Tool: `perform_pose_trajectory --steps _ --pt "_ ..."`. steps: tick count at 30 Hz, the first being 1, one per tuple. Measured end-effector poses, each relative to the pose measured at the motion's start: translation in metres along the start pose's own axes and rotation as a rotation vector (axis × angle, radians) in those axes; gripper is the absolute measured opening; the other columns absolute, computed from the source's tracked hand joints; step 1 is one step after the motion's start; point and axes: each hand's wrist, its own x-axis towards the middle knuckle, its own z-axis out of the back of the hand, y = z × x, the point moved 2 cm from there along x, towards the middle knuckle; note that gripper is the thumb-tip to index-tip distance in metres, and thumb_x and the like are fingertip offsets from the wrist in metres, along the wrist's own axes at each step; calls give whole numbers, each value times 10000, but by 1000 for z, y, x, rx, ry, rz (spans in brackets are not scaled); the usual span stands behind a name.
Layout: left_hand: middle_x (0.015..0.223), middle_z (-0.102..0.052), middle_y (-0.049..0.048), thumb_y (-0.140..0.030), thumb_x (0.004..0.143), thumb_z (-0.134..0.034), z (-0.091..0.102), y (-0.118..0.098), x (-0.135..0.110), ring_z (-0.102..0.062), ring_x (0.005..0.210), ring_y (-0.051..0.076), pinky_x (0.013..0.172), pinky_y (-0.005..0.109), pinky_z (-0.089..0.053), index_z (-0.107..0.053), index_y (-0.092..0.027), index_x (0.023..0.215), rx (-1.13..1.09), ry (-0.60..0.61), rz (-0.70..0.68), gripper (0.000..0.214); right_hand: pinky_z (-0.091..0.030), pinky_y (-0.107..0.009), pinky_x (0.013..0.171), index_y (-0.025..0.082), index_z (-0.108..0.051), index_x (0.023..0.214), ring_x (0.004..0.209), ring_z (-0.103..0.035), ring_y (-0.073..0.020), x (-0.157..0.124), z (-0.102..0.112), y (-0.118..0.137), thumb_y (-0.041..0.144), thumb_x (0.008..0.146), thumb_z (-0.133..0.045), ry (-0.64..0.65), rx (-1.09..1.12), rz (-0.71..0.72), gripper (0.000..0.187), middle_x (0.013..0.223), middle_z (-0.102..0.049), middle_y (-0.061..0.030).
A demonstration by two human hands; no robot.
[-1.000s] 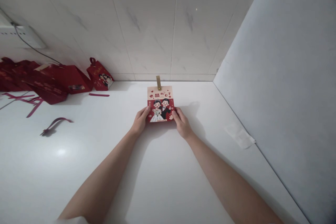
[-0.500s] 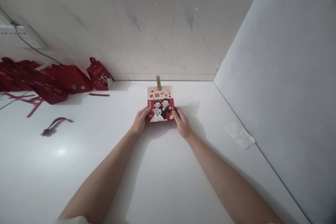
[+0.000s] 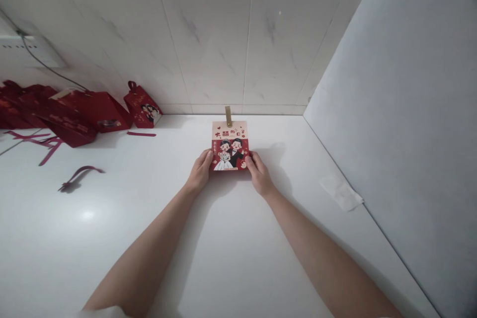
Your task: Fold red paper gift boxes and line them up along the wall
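Between my two hands is a red and cream wedding gift box (image 3: 230, 146), its front printed with a cartoon bride and groom and Chinese lettering. A gold ribbon loop (image 3: 228, 116) stands up from its top edge. My left hand (image 3: 201, 169) grips the box's left side, the thumb along the edge. On the opposite side, my right hand (image 3: 260, 171) closes round the lower right edge. Fingers behind the box are hidden. I cannot tell whether its base touches the table.
Several red gift boxes (image 3: 110, 112) stand against the tiled wall (image 3: 208, 35) at left. Loose dark red ribbons (image 3: 82, 171) lie before them on the white table (image 3: 231, 253). A crumpled white tissue (image 3: 341, 193) lies by the pale panel (image 3: 417, 124) at right.
The gift box has shifted slightly to the right and up in the view, with both hands still on it. My left hand has moved a little along with it.
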Motion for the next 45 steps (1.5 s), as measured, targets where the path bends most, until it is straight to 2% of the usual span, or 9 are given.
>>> perform_pose_trajectory --steps 4,9,13,16,36,45 --pt "1269 -572 77 -524 854 -494 0 -4 1 -495 1187 245 1040 339 -346 -637 -191 1006 53 -64 -150 394 -431 -375 964 256 -496 1240 1081 -565 -213 1 -1 -2 430 913 -447 7 35 55 373 1215 -599 -55" --pt "1257 -579 85 -484 831 -551 -3 -2 3 -543 1102 243 939 347 -424 -543 -176 791 -113 32 -99 311 -374 -388 1048 252 -500 1270 1210 -493 -221 4 -1 -5 434 902 -461 12 46 94 413 1313 -544 -57" --pt "1030 -662 58 -511 840 -534 -1 2 3 -589 929 210 849 319 -447 -582 -177 879 -83 36 -17 340 -366 -394 1058 244 -502 1267 1214 -490 -219 5 0 -6 426 904 -460 26 45 91 408 1309 -545 -62" --pt "955 -672 41 -532 839 -526 -1 3 2 -594 874 198 810 299 -445 -612 -185 921 -60 23 19 367 -367 -391 1059 242 -496 1271 1220 -488 -217 4 0 -6 420 907 -458 31 50 83 407 1318 -538 -63" --pt "913 -679 38 -564 804 -553 -2 2 1 -601 834 193 771 281 -450 -639 -189 898 -73 -16 43 397 -363 -387 1062 246 -493 1280 1230 -482 -212 5 1 -6 443 908 -451 26 23 82 422 1322 -540 -57" --pt "874 -666 35 -583 808 -529 0 4 3 -587 808 186 756 280 -450 -617 -183 854 13 -21 11 412 -381 -394 1046 253 -506 1267 1206 -504 -220 5 0 -8 432 909 -458 23 44 83 403 1305 -555 -58"
